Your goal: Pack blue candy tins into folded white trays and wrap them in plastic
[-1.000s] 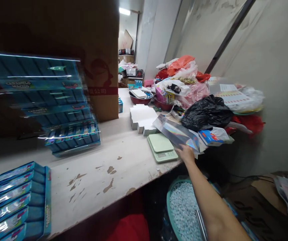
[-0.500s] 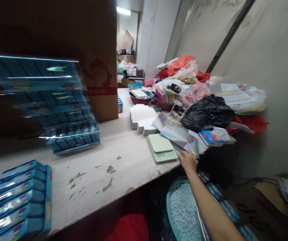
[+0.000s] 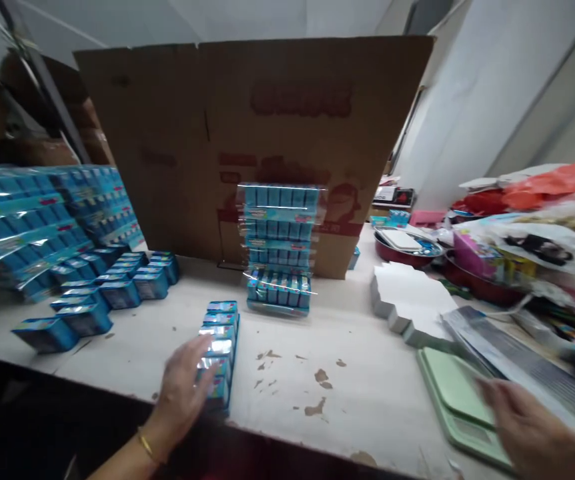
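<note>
A row of small blue boxes (image 3: pixel 225 328) is set near the front edge of the white table (image 3: pixel 287 360), and its nearer half is partly covered by the left hand (image 3: pixel 182 387), whose bent fingers are laid over the boxes; whether any box is pinched cannot be told. A gold-coloured bracelet (image 3: pixel 146 445) is worn on that wrist. The right hand (image 3: pixel 532 423) is blurred and is seen over the near side of the pale green scale (image 3: pixel 455 380); its fingertips seem to be drawn close together, but whether anything is pinched between them cannot be made out. Beside the scale, clear plastic sheets (image 3: pixel 532 367) are spread, and behind it a stack of white card (image 3: pixel 412 303) is placed. A tiered blue display (image 3: pixel 280 230) is stood beyond the row, in front of a large cardboard box (image 3: pixel 177 133). Loose blue boxes (image 3: pixel 120 291) are grouped to the left, with taller wrapped displays (image 3: pixel 20 213) ranged behind them.
</note>
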A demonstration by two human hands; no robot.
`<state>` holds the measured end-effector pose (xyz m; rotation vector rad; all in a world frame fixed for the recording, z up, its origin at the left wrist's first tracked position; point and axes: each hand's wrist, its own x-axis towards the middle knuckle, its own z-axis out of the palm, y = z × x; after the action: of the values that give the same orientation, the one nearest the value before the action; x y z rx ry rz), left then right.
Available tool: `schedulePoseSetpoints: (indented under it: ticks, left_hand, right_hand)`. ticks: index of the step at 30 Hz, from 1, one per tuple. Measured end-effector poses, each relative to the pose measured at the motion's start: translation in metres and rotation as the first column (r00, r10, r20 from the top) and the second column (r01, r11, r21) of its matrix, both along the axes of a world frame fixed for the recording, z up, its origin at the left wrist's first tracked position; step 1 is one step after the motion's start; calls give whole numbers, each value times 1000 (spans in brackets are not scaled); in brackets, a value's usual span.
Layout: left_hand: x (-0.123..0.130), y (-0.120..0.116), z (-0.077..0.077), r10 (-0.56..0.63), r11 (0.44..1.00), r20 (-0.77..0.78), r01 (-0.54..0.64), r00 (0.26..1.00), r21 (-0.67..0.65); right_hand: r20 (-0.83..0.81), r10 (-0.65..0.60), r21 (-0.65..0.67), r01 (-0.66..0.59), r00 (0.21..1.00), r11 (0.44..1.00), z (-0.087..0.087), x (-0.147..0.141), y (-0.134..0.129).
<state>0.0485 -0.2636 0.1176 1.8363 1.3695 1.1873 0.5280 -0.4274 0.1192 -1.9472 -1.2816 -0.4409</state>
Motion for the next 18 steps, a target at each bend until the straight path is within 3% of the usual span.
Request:
schedulePoseSetpoints:
  ticks: [1, 2, 3, 4, 5, 6, 7, 10, 12, 15, 16, 18]
  left_hand:
    - [11, -11, 10, -107, 989, 38, 110, 994, -100]
    - [23, -21, 17, -211, 933, 121, 237, 970, -271]
    - [36, -31, 23, -295, 807, 264, 387, 918, -445]
    - [47, -38, 26, -296, 657, 423, 504, 856, -561]
    - [56, -43, 26, -234, 547, 548, 575, 803, -609]
    - [62, -46, 25, -151, 469, 645, 628, 749, -621]
    - [65, -47, 23, -62, 439, 705, 653, 707, -616]
    - [57, -43, 18, 116, 467, 760, 640, 640, -610]
    - [43, -39, 17, 181, 469, 755, 620, 630, -630]
    - [20, -38, 16, 221, 483, 747, 595, 627, -642]
    - [12, -39, 15, 188, 527, 743, 573, 642, -628]
    - [-3, -41, 14, 41, 675, 682, 483, 731, -558]
  right_hand:
    - [51, 95, 12, -95, 994, 995, 8, -43, 19]
    - [87, 212, 2, -213, 973, 977, 15, -87, 36]
    - [113, 325, -13, -325, 939, 946, 20, -130, 51]
    - [146, 436, -6, -440, 888, 898, 23, -169, 64]
    - [181, 527, -16, -533, 831, 846, 24, -204, 73]
    - [207, 578, -41, -584, 789, 811, 23, -233, 80]
    - [237, 618, -57, -625, 749, 779, 21, -257, 83]
    - [293, 694, -133, -691, 657, 710, 7, -296, 81]
    - [325, 724, -167, -716, 608, 677, -5, -304, 74]
    - [329, 733, -147, -734, 596, 663, -19, -305, 68]
    - [306, 731, -133, -733, 609, 667, -22, -306, 69]
    - [247, 728, -126, -724, 639, 678, -24, -311, 73]
